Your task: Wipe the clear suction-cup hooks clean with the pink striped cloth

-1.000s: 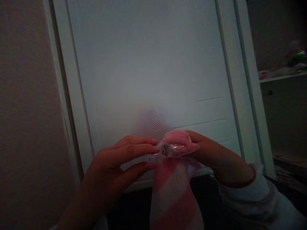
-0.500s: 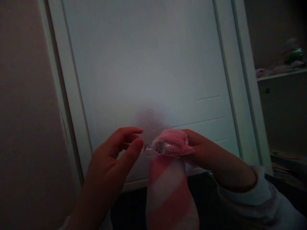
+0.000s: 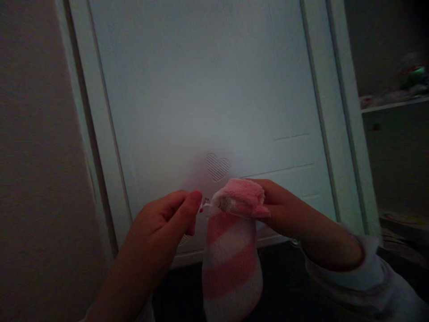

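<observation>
At the far left, a dim brownish wall [image 3: 30, 147] runs up to the frame of a pale, white-painted panel [image 3: 187, 89]. In front of that panel's lower edge is my left hand [image 3: 167, 219], thumb and forefinger closed in a pinch on a small, clear, glossy plastic piece [image 3: 205, 203]. The piece reaches across to the upper left edge of a soft, fluffy fabric item in pink and white diagonal stripes [image 3: 231, 273]; whether it is fastened there I cannot tell. The fabric is held up in the air, its striped body hanging loose against a dark area below, nothing carrying it but my grip. Its top is turned over in a plain pink fold, and there my right hand [image 3: 281, 210] grips it, fingertips hidden behind the pile.

I judge the handling to be partway: the fabric is taken up and its top folded over, and the plastic is pinched. Neither has been let go or set down.

At the far right, beyond my pale sleeve [image 3: 355, 273], blurred things, one greenish [image 3: 415, 74], sit above the front edge of a light shelf [image 3: 395, 106].

I can read no brand, label or writing; the only marks are a striped heart [image 3: 217, 167] and thin lines cut into the panel.
</observation>
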Available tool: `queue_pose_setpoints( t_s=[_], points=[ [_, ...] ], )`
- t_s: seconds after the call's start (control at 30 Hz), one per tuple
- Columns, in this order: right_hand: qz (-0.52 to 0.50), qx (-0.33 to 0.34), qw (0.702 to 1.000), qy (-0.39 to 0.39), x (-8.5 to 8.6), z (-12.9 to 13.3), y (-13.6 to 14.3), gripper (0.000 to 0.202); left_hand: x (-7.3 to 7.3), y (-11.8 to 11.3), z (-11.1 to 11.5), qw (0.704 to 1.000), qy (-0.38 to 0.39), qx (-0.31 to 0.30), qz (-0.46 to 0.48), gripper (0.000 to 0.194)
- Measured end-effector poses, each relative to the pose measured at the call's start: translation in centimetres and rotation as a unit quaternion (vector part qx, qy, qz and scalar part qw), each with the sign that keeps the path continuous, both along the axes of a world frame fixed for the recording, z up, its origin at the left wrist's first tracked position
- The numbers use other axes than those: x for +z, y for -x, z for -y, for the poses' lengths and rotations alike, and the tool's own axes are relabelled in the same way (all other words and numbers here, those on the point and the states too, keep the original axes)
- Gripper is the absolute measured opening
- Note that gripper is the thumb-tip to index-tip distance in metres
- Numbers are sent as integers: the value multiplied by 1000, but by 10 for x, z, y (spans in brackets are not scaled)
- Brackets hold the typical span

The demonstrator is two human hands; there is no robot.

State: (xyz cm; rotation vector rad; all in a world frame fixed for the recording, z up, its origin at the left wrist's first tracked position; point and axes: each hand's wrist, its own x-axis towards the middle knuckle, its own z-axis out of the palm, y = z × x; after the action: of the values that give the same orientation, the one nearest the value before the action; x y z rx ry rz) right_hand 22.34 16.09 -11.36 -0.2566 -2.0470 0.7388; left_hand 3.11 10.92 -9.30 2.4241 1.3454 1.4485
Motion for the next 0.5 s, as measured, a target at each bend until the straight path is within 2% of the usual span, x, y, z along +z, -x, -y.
queue_pose_setpoints(
  t_s=[0.33,0.5],
  points=[
    [6,-46,997,-61,0,-1,-2,9,3,3,1,999,43,-26,14,45],
    [7,-37,998,-59,-1,-3,-3,10,2,1,-1,998,52,-35,23,45]
  ],
)
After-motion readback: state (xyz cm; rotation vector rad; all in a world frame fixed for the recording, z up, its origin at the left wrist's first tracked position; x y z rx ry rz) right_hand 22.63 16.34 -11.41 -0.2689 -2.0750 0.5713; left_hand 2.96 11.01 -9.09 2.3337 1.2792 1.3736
